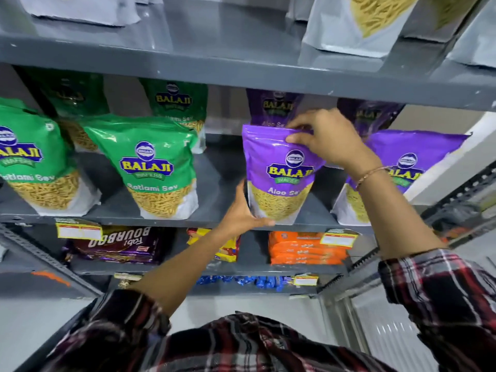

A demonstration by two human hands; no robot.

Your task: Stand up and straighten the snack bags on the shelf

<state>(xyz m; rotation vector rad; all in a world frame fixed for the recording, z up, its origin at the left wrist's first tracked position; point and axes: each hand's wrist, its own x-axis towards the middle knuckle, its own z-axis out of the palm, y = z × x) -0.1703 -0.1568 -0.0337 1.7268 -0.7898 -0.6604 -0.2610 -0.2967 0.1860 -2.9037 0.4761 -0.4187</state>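
The purple Aloo Sev bag (279, 173) stands upright at the near edge of the grey shelf (214, 183), right of the middle. The left hand (241, 213) holds its bottom left corner, fingers curled shut on it. The right hand (326, 138) pinches the top edge of the same bag between thumb and fingers. Another purple bag (402, 167) leans just to the right. More purple bags stand behind, farther back. Two green Ratlami Sev bags (158, 167) stand on the left of the shelf. Biscuit packs (306, 248) lie on the shelf below.
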